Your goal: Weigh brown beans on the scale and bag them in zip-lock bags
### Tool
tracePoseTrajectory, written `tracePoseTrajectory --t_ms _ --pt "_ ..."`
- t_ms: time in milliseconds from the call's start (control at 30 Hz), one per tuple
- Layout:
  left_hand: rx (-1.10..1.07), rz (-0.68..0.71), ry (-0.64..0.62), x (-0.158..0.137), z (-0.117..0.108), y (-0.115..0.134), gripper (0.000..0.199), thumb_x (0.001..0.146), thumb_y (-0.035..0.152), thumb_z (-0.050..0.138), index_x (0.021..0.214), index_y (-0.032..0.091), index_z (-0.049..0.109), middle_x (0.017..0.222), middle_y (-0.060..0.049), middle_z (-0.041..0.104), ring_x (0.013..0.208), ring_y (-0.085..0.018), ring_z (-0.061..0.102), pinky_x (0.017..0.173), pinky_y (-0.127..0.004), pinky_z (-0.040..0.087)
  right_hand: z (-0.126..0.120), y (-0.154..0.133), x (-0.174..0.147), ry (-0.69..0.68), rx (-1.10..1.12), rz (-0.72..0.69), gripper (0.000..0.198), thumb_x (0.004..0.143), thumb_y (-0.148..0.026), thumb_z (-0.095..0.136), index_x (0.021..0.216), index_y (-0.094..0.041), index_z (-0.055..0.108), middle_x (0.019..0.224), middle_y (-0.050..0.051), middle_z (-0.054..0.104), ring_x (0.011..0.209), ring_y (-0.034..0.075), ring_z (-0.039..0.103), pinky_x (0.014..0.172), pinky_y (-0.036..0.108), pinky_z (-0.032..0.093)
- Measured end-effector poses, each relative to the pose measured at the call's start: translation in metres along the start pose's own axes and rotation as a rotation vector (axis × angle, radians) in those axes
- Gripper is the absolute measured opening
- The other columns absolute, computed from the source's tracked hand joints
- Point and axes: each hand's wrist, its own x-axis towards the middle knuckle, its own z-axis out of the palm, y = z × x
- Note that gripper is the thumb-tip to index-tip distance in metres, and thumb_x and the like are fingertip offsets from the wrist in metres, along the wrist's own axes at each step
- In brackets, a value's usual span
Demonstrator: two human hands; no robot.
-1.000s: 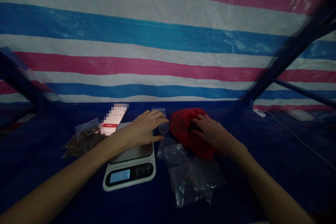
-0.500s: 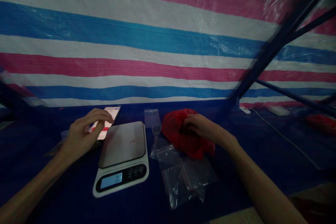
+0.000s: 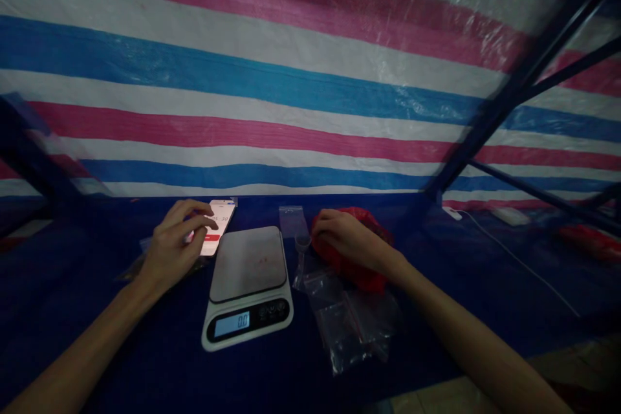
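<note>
Scale display (image 3: 231,323) reads 0.0
By the back edge of the desk (image 3: 252,381), the phone's (image 3: 224,209) digits are too blurred to read.

Dim light, pink, white and blue striped sheeting (image 3: 272,71), dark blue tabletop (image 3: 160,362), slanting blue post (image 3: 502,107), pale floor (image 3: 446,396).

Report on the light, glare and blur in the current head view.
Head view: dim overall, with the phone screen and scale display glowing; same head view: shiny glare streaks on the striped sheet, toward upper right; head view, far right: the red bundle looks dark and soft.
</note>
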Motion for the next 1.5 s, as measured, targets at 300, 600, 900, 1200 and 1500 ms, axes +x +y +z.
tracePoseTrajectory --t_ms 300,600,900,1200,1500 --pt "0.025 -0.025 0.024 -0.001 0.002 0.010 0.021 0.087 0.015 0.051 0.085 0.023 0.070 0.122 -0.008 0.055 0.108 -0.024 0.059 0.090 -0.041 0.054 0.011 -0.008 0.038 -0.123 -0.047 0.035 0.027 0.089 -0.008 0.063 0.111 -0.019 0.072 0.093 0.004 0.075 0.083 0.016 0.067 0.077 0.026 0.048" --pt "0.006 -0.013 0.020 -0.002 0.006 0.007 0.022 0.084 0.011 0.052 0.084 0.023 0.070 0.123 -0.007 0.056 0.111 -0.024 0.058 0.094 -0.043 0.053 -0.002 -0.003 0.053 -0.191 0.010 -0.014 0.014 0.091 -0.015 0.064 0.087 -0.017 0.077 0.084 0.003 0.076 0.076 0.016 0.068 0.074 0.026 0.048" --pt "-0.017 0.007 -0.036 -0.004 0.005 0.012 0.021 0.088 0.014 0.051 0.088 0.025 0.068 0.125 -0.007 0.054 0.112 -0.025 0.058 0.096 -0.046 0.053 -0.056 0.033 -0.038 -0.225 -0.114 0.361 0.017 0.082 -0.013 0.067 0.094 -0.020 0.076 0.086 0.004 0.075 0.076 0.019 0.068 0.071 0.028 0.049" --pt "-0.036 0.002 -0.055 -0.004 0.012 0.019 0.018 0.089 0.017 0.052 0.088 0.026 0.068 0.127 -0.006 0.051 0.112 -0.028 0.057 0.093 -0.049 0.054 -0.042 0.053 -0.073 -0.275 0.004 0.314 0.019 0.082 -0.009 0.062 0.098 -0.018 0.068 0.100 0.006 0.070 0.089 0.019 0.065 0.079 0.029 0.050" --pt "0.000 0.017 -0.026 -0.001 0.010 0.016 0.021 0.092 0.017 0.048 0.086 0.023 0.067 0.122 -0.009 0.051 0.112 -0.027 0.056 0.090 -0.048 0.053 -0.044 0.059 -0.062 -0.349 0.023 0.259 0.029 0.076 0.002 0.052 0.089 -0.017 0.069 0.091 0.004 0.070 0.076 0.014 0.062 0.065 0.023 0.046"
